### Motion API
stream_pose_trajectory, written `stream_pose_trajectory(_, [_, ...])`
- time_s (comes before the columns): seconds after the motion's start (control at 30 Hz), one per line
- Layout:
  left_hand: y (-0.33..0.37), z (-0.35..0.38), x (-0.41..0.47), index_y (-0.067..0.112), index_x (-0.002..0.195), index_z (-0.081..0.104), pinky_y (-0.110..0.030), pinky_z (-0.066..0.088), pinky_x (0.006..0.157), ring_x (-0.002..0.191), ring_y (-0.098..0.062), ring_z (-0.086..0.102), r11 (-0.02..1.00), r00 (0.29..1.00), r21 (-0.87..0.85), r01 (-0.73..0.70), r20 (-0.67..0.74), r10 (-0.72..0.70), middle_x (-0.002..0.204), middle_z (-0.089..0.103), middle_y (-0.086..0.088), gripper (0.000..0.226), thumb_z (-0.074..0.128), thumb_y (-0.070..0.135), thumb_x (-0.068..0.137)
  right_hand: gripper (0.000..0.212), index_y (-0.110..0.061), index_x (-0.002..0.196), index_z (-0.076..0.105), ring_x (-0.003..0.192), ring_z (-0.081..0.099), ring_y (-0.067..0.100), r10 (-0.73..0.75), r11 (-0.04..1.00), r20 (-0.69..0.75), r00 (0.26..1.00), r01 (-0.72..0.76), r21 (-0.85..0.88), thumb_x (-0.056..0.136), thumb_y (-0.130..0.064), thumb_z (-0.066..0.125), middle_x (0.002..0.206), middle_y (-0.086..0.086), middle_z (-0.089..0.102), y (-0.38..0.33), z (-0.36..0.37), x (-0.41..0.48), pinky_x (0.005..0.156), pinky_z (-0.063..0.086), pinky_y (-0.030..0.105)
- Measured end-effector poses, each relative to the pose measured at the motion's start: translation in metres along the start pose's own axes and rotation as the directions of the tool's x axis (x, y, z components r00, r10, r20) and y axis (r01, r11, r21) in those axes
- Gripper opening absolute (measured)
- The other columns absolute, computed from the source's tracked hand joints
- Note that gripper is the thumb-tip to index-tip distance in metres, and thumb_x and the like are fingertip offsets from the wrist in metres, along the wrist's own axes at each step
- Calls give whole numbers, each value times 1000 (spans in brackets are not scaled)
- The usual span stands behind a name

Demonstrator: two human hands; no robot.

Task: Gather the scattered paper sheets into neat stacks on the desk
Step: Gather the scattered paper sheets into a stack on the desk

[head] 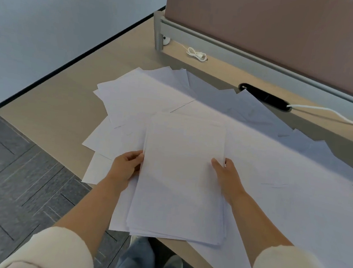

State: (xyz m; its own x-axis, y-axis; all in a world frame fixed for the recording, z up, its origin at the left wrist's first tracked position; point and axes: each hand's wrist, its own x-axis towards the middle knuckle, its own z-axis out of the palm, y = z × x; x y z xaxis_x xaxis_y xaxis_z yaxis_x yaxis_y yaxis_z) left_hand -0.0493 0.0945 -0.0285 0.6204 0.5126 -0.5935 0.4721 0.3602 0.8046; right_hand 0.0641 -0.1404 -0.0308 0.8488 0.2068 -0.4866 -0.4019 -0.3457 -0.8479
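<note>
The person stands at the near edge of the pale wood-topped bench (51, 110) with a thick stack of plain white paper sheets (180, 177) held between both hands. The left hand (126, 168) grips the stack's left side with its fingers curled round the edge. The right hand (226, 178) pinches the right side, thumb on top and the other fingers out of sight beneath.

The stack's corners are not yet flush, and layers fan out along its near edge. To my eye it wants a loose hold, a tap of the long edge on the bench, then the short edge, so the sheets slide into line.

It rests on the loose scattered white sheets (145, 94) that cover most of the bench. Its near left corner hangs past the bench's front edge above the grey carpet-tiled floor (18, 173), so I would draw it inward before letting go.

The bare wood on the left offers open room to set it down. Farther back, the brown fabric partition (286, 36), the small coiled white cable (196, 54) and the black oval cable port (265, 96) hem things in
</note>
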Motion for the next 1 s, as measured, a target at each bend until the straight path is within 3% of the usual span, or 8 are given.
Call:
stream_pose_trajectory(0.13, [4, 2, 3, 13, 109, 68, -42, 52, 93, 98, -26, 64, 979, 991, 199, -44, -113, 67, 103, 69, -5, 21, 53, 17, 94, 51, -27, 141, 32, 114, 41, 7, -51, 999, 67, 996, 51, 10, 95, -31, 53, 122, -15, 41, -4, 4, -2, 94, 31, 24])
stream_pose_trajectory(0.3, [10, 5, -2, 15, 131, 49, -30, 49, 66, 79, -22, 60, 990, 998, 139, -11, -61, 20, 93, 65, -3, 36, 42, 24, 97, 63, -16, 147, 27, 126, 46, 25, 4, 995, -136, 991, -18, -101, 93, -38, 53, 139, 7, 47, -6, 7, 2, 104, 35, 34])
stream_pose_trajectory(0.43, [10, 4, -3, 20, 132, 51, -42, 46, 101, 113, -23, 57, 969, 998, 241, -48, -20, 54, 126, 60, -3, 36, 44, 25, 97, 48, -21, 140, 41, 121, 52, 25, -11, 997, -109, 994, 3, -75, 94, -32, 48, 140, 6, 50, -10, 12, 1, 103, 42, 38])
stream_pose_trajectory(0.57, [11, 7, -5, 17, 145, 34, -37, 34, 110, 126, -22, 44, 974, 999, 222, -36, -10, 39, 136, 47, 1, 50, 47, 26, 97, 57, -18, 148, 26, 130, 44, 23, 29, 999, -136, 990, -35, -42, 96, -31, 46, 144, 4, 41, -9, 14, 1, 110, 36, 40])
stream_pose_trajectory(0.67, [10, 9, -5, 15, 139, 43, -30, 38, 100, 115, -18, 49, 971, 997, 229, -73, 2, 75, 132, 50, 3, 43, 47, 21, 97, 43, -18, 140, 44, 111, 54, 20, 31, 999, -59, 998, -31, -9, 97, -24, 43, 123, -3, 56, -10, 17, -2, 97, 44, 37])
stream_pose_trajectory(0.77, [9, 7, -2, 18, 143, 36, -33, 43, 97, 112, -21, 53, 967, 994, 240, -82, -50, 97, 130, 54, -3, 50, 50, 23, 95, 51, -18, 146, 34, 122, 50, 24, 99, 992, -100, 990, -90, 91, 97, -29, 45, 142, -1, 45, -12, 15, -1, 99, 43, 37])
stream_pose_trajectory(0.83, [8, 7, -2, 14, 144, 33, -29, 40, 93, 112, -22, 51, 947, 990, 310, -80, -87, 112, 130, 53, -4, 53, 51, 20, 94, 56, -15, 146, 32, 126, 47, 25, 92, 996, -128, 988, -93, -1, 95, -30, 49, 147, 3, 39, -11, 16, 0, 102, 42, 36])
stream_pose_trajectory(1.0, [7, 15, -6, 5, 139, 41, -43, 38, 106, 125, -35, 45, 780, 971, 624, -47, -154, 182, 139, 45, -15, 49, 50, 15, 91, 47, -10, 124, 52, 100, 62, 24, 31, 979, -149, 988, -60, -193, 80, -16, 67, 114, 5, 65, -8, 22, -1, 85, 52, 35])
